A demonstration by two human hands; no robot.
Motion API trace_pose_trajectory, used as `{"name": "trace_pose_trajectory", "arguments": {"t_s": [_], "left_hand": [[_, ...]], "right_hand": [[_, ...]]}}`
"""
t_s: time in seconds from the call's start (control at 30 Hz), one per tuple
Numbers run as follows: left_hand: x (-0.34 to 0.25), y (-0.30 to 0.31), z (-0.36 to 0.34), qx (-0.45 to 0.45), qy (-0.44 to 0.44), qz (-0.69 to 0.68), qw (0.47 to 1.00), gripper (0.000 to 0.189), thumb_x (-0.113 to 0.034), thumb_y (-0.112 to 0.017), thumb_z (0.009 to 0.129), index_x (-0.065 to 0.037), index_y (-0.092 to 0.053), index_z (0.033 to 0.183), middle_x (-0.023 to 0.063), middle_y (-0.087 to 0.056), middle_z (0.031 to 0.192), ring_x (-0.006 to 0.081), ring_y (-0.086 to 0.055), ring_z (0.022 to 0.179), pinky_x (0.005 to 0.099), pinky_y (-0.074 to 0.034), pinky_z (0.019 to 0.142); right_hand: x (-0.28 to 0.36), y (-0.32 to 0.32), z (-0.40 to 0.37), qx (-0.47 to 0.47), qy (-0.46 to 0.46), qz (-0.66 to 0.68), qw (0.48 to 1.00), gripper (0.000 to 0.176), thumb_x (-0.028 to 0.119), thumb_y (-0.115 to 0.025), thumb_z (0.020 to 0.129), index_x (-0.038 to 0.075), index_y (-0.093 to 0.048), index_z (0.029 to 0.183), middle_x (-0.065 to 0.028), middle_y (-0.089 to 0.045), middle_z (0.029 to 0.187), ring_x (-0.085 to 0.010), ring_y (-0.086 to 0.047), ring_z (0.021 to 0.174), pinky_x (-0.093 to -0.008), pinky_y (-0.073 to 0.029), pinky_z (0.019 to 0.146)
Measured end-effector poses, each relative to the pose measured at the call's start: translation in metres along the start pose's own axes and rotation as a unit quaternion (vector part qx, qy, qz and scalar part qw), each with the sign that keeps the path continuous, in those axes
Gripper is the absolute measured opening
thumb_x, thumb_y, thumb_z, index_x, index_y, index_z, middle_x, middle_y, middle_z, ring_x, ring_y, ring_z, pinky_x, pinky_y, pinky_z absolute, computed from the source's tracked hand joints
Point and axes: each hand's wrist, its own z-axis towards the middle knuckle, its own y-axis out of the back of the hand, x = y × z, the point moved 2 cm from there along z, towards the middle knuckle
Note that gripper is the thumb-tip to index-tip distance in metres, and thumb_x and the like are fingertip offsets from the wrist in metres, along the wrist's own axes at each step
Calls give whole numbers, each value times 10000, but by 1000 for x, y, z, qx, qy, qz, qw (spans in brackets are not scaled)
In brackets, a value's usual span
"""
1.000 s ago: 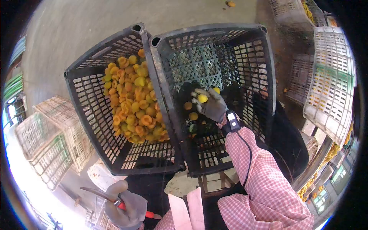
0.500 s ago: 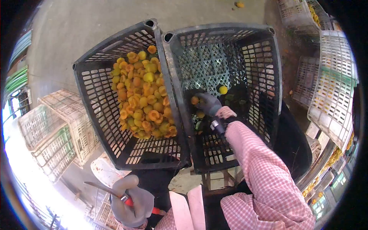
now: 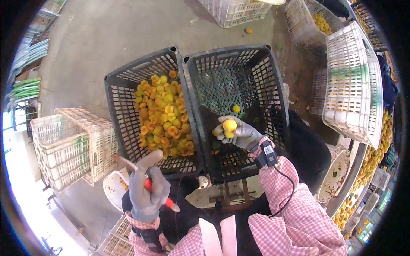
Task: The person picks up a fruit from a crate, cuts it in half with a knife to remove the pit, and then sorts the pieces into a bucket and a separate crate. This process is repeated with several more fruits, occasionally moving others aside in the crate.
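My gloved right hand is closed around yellow fruit, above the right black crate. Another yellow fruit lies inside that crate, just beyond the hand. In my gloved left hand is a knife with a red handle, its blade pointing up and left. This hand is near the front edge of the left black crate. Many halved orange-yellow fruits are heaped in the left crate.
White crates stand at the left, and more white crates at the right. A white crate is at the top. Fruit lies along the right side. One piece is on the floor.
My right hand has come up from the bottom of the right crate with yellow fruit. My left hand has risen with the knife. The view has shifted.
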Motion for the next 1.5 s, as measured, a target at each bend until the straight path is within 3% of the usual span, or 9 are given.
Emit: {"name": "trace_pose_trajectory", "arguments": {"t_s": [0.17, 0.23, 0.33, 0.63, 0.7, 0.73, 1.17, 1.37, 1.5], "left_hand": [[4, 0, 1, -16, 11, 10, 1000, 405, -242, -325, 1023, 29, -484, 1278, -19, -386, 489, 48, -295, 327, 193, -304, 319], [7, 2, 0, 1, 0, 11, 1000, 409, -256, -339, 1019, 26, -486, 1277, -13, -410, 514, 46, -317, 344, 195, -315, 335], [9, -8, -2, -22, 10, 78, 997, 455, -320, -357, 1007, 13, -480, 1291, -42, -358, 534, 25, -299, 371, 180, -301, 345], [22, -32, -2, -51, 49, 111, 991, 419, -315, -412, 996, -1, -523, 1250, -30, -409, 559, 44, -316, 374, 201, -305, 353], [28, -36, -3, -14, 28, 110, 993, 378, -281, -433, 989, -18, -539, 1240, -14, -473, 585, 40, -340, 388, 200, -311, 360], [29, -40, -3, 5, 14, 95, 995, 376, -274, -445, 986, -12, -536, 1240, -15, -471, 575, 42, -331, 378, 200, -307, 358], [34, -115, -62, 120, -93, -106, 983, 347, -217, -399, 1003, -8, -540, 1241, -29, -412, 523, 40, -273, 347, 203, -250, 346], [43, -127, -101, -24, 12, 199, 980, 312, -222, -524, 952, -14, -572, 1179, -17, -535, 624, 46, -402, 421, 192, -313, 387], [74, -117, -113, 33, -219, 523, 823, 315, -227, -608, 903, -39, -582, 1154, 47, -648, 762, 139, -598, 588, 276, -491, 560]], "right_hand": [[-42, 38, -15, -23, -60, 132, 989, 376, 381, -520, 937, 104, -594, 1179, -96, -630, 1100, -196, -604, 992, -331, -522, 767], [-70, 61, -29, -392, -44, 20, 919, 385, 423, -584, 901, 92, -608, 1096, -54, -614, 979, -217, -594, 822, -337, -511, 762], [-96, 91, -55, -511, -143, -63, 845, 390, 442, -603, 886, 109, -621, 1087, -30, -614, 991, -201, -583, 857, -353, -500, 793], [-79, 84, -60, -451, -181, -359, 797, 455, 462, -543, 888, 166, -609, 1226, -136, -633, 1117, -274, -590, 997, -424, -456, 873], [-76, 66, -61, -429, -18, -27, 903, 349, 336, -556, 893, 89, -620, 1132, -159, -641, 1046, -265, -610, 909, -376, -497, 820], [-65, 54, -58, -203, -12, 114, 972, 284, 266, -560, 882, 32, -598, 1037, -157, -637, 1009, -245, -614, 796, -329, -528, 708], [-57, -160, -154, -18, -99, 100, 990, 334, 280, -411, 983, 19, -548, 1139, -142, -592, 1171, -184, -590, 835, -239, -494, 642], [-59, -178, -195, -11, 32, 57, 998, 399, 258, -479, 955, 46, -469, 1293, -112, -585, 1150, -154, -579, 802, -279, -487, 703], [-38, -196, -203, -89, 140, -70, 984, 383, 113, -571, 906, 47, -478, 1272, -57, -615, 1060, -125, -564, 768, -237, -463, 698]]}}
